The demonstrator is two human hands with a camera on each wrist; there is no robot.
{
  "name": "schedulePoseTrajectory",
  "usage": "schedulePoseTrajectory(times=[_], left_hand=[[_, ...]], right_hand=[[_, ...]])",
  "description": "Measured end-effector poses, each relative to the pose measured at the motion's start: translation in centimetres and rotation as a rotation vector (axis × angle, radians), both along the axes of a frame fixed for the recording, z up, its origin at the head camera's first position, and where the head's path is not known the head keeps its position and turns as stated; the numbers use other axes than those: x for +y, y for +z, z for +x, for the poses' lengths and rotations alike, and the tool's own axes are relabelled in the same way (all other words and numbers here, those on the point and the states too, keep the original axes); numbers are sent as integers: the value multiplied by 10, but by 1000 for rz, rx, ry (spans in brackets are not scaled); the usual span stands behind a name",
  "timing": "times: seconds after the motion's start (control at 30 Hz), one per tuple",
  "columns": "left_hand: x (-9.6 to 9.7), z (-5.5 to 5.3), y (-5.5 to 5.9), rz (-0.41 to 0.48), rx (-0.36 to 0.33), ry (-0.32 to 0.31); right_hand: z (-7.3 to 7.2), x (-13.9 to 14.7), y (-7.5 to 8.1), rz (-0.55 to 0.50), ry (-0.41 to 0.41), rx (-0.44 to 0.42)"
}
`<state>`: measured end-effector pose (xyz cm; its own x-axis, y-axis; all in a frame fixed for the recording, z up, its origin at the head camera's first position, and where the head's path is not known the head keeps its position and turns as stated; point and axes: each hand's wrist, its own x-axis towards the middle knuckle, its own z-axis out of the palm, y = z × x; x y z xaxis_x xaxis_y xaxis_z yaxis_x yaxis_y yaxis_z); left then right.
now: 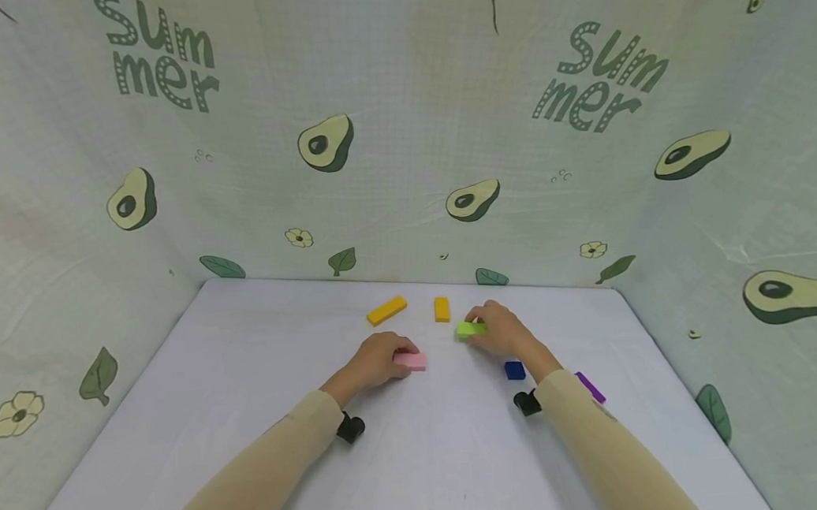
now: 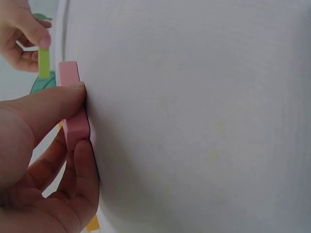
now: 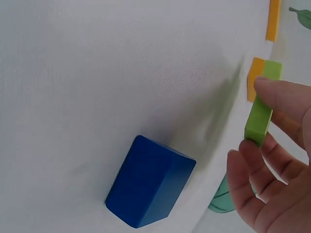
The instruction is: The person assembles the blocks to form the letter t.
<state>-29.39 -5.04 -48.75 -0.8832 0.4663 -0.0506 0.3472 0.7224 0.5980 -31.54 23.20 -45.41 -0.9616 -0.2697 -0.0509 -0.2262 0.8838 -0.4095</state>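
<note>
My left hand pinches a pink block between thumb and fingers, low over the white tabletop. In the left wrist view the pink block stands out past the thumb. A light green block is pinched in my right hand, to the right of and farther back than the pink one. The right wrist view shows the green block raised off the table, thumb on one face and fingertips at its lower end. Close to the right wrist lies a dark blue block.
Behind the hands lie a long yellow-orange block and a shorter one. A purple block is partly covered by the right sleeve. Printed cloth with avocados and lettering walls the white table at the back and sides.
</note>
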Motion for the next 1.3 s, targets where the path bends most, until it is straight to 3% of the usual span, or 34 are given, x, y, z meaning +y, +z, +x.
schedulePoseTrajectory(times=[0.6, 1.3], left_hand=[[1, -2, 3, -12, -13, 17], [1, -3, 2, -38, -7, -13]], right_hand=[[9, -8, 0, -4, 9, 12], [33, -28, -5, -60, 25, 17]])
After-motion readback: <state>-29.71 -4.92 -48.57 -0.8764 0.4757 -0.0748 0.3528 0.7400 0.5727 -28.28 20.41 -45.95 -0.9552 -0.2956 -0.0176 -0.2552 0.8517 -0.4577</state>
